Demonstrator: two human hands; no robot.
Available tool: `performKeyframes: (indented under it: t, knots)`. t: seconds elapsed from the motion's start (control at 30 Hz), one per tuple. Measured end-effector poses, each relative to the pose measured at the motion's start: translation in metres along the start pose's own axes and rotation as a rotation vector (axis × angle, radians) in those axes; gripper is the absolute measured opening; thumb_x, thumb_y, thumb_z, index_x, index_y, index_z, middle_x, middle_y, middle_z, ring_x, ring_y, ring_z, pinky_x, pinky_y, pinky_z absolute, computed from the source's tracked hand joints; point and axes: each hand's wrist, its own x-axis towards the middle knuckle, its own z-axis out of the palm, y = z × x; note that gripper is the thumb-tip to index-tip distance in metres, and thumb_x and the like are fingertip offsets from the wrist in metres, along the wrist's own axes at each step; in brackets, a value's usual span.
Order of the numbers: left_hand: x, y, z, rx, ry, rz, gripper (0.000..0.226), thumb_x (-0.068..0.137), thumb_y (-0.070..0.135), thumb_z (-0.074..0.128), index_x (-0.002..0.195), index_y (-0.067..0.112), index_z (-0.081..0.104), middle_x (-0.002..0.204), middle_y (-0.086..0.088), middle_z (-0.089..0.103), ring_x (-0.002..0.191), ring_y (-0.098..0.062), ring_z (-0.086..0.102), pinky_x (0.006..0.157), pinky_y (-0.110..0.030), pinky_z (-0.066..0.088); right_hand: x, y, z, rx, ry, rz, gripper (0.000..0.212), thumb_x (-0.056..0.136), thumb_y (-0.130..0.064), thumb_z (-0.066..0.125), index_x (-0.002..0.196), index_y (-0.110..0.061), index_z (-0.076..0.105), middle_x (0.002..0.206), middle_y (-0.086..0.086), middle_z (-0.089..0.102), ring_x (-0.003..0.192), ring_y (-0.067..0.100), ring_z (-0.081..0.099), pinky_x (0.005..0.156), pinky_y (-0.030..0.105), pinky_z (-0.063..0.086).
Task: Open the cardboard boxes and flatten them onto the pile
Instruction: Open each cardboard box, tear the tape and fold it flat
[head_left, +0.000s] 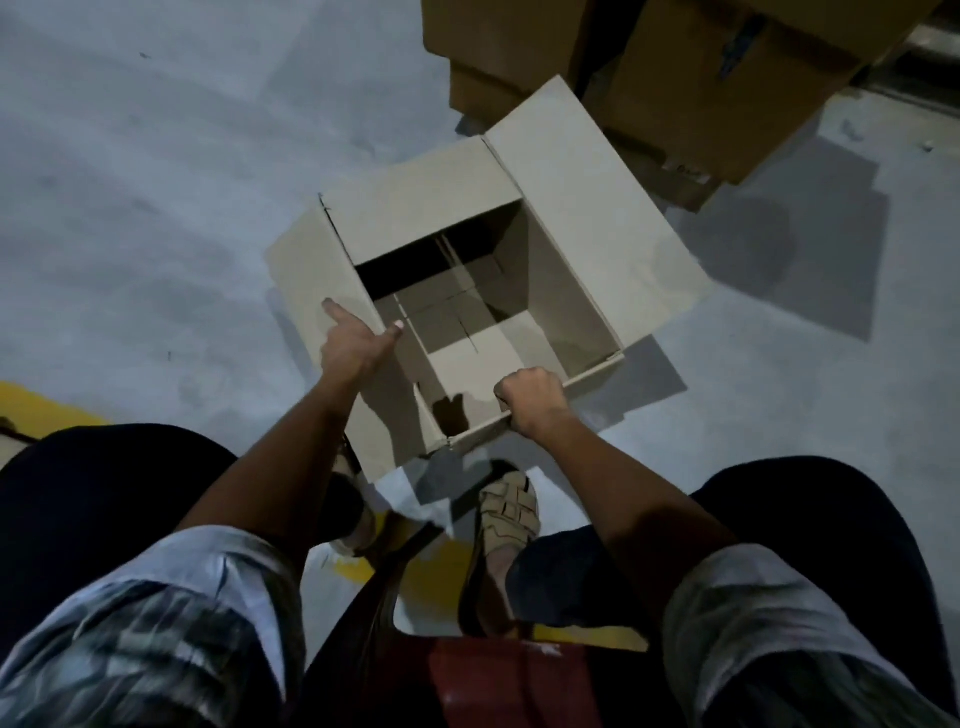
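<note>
The box (467, 291) stands open-topped on the grey floor (156, 182), just ahead of the person's feet, its four top flaps splayed outward and its long axis running from near-left to far-right. Both hands are already on its near end. The left hand (353, 348) lies on the left flap, forefinger stretched out flat over the cardboard and thumb hooked over the fold at the box mouth, so the flap sits between them; the other fingers look extended but are partly hidden behind the hand. The right hand (530, 400) is a closed fist clamped on the near rim, knuckles up, fingertips tucked out of sight inside the wall. The body of the box thus lies forward and between the two hands, neither clearly nearer. Flattening it probably turns on pushing opposite corners along the diagonal, but the bottom flaps inside look folded shut, and shadow makes it unclear whether they are taped. The brown stack (649, 67) beyond the far flap is cut off by the frame's top edge; whether it is the pile cannot be told.
</note>
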Motion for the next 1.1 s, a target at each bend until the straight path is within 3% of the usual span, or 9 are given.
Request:
performKeyframes:
  t: [0.17, 0.27, 0.33, 0.4, 0.47, 0.57, 0.77, 0.97, 1.1]
  knots:
    - [0.043, 0.010, -0.007, -0.087, 0.006, -0.172, 0.130, 0.072, 0.069, 0.073, 0.155, -0.001, 0.002, 0.145, -0.026, 0.047, 0.128, -0.045, 0.049, 0.103, -0.054, 0.047, 0.039, 0.019, -0.033, 0.598, -0.531, -0.029, 0.061, 0.066, -0.044, 0.093, 0.119, -0.028, 0.067, 0.121, -0.002, 0.065, 0.113, 0.024, 0.060, 0.102, 0.042, 0.051]
    - [0.056, 0.022, -0.012, -0.142, -0.002, -0.205, 0.124, 0.076, 0.058, 0.078, 0.152, -0.006, 0.004, 0.150, -0.026, 0.038, 0.139, -0.043, 0.036, 0.107, -0.052, 0.043, 0.053, 0.019, -0.037, 0.965, -0.345, 0.025, 0.061, 0.082, -0.043, 0.081, 0.136, -0.027, 0.058, 0.121, -0.001, 0.062, 0.112, 0.023, 0.060, 0.085, 0.037, 0.052]
    - [0.064, 0.029, -0.018, -0.180, -0.041, -0.206, 0.119, 0.076, 0.045, 0.082, 0.151, -0.011, 0.008, 0.142, -0.024, 0.048, 0.131, -0.038, 0.049, 0.101, -0.046, 0.049, 0.067, 0.015, -0.040, 1.084, -0.137, 0.071, 0.057, 0.091, -0.039, 0.073, 0.142, -0.022, 0.053, 0.134, 0.006, 0.059, 0.114, 0.023, 0.059, 0.077, 0.033, 0.053]
    - [0.071, 0.031, -0.022, -0.168, -0.143, -0.186, 0.093, 0.076, 0.031, 0.080, 0.140, -0.016, 0.033, 0.102, -0.019, 0.072, 0.085, -0.024, 0.073, 0.066, -0.035, 0.061, 0.085, 0.009, -0.047, 1.053, -0.045, 0.053, 0.060, 0.093, -0.040, 0.070, 0.146, -0.022, 0.048, 0.146, 0.010, 0.051, 0.124, 0.026, 0.055, 0.087, 0.039, 0.055]
    - [0.070, 0.033, -0.025, -0.140, -0.198, -0.136, 0.036, 0.084, 0.017, 0.071, 0.103, -0.011, 0.062, 0.058, -0.011, 0.066, 0.038, -0.015, 0.061, 0.037, -0.027, 0.051, 0.104, 0.000, -0.055, 0.885, -0.041, -0.013, 0.066, 0.094, -0.041, 0.068, 0.151, -0.019, 0.042, 0.155, 0.013, 0.040, 0.138, 0.031, 0.045, 0.106, 0.040, 0.044]
    - [0.064, 0.036, -0.024, -0.164, -0.245, -0.082, 0.018, 0.087, 0.006, 0.064, 0.071, -0.003, 0.060, 0.061, -0.015, 0.061, 0.042, -0.022, 0.060, 0.047, -0.034, 0.056, 0.132, -0.021, -0.070, 0.649, -0.034, -0.094, 0.073, 0.095, -0.040, 0.067, 0.156, -0.017, 0.034, 0.163, 0.015, 0.024, 0.149, 0.032, 0.029, 0.119, 0.037, 0.028]
    - [0.087, 0.025, -0.011, -0.285, -0.254, -0.090, 0.028, 0.077, 0.008, 0.065, 0.103, -0.002, 0.064, 0.094, -0.024, 0.070, 0.072, -0.035, 0.072, 0.052, -0.042, 0.061, 0.183, -0.057, -0.108, 0.284, -0.043, -0.093, 0.079, 0.097, -0.043, 0.062, 0.155, -0.008, 0.022, 0.161, 0.020, 0.019, 0.146, 0.041, 0.029, 0.116, 0.047, 0.031]
    - [0.099, 0.020, 0.000, -0.351, -0.346, -0.153, 0.066, 0.094, 0.010, 0.061, 0.143, 0.005, 0.018, 0.103, -0.025, 0.059, 0.065, -0.029, 0.065, 0.071, -0.049, 0.062, 0.207, -0.114, -0.150, 0.342, 0.664, -0.074, 0.086, 0.092, -0.020, 0.061, 0.161, -0.015, 0.010, 0.168, 0.013, 0.001, 0.147, 0.039, 0.026, 0.109, 0.053, 0.038]
    - [0.105, 0.020, 0.002, -0.379, -0.334, -0.171, 0.076, 0.090, 0.004, 0.059, 0.149, 0.010, 0.012, 0.118, -0.026, 0.054, 0.073, -0.030, 0.066, 0.070, -0.046, 0.062, 0.242, -0.126, -0.166, 0.295, 0.576, -0.057, 0.090, 0.091, -0.017, 0.058, 0.163, -0.022, 0.004, 0.171, 0.002, -0.005, 0.153, 0.037, 0.012, 0.117, 0.054, 0.029]
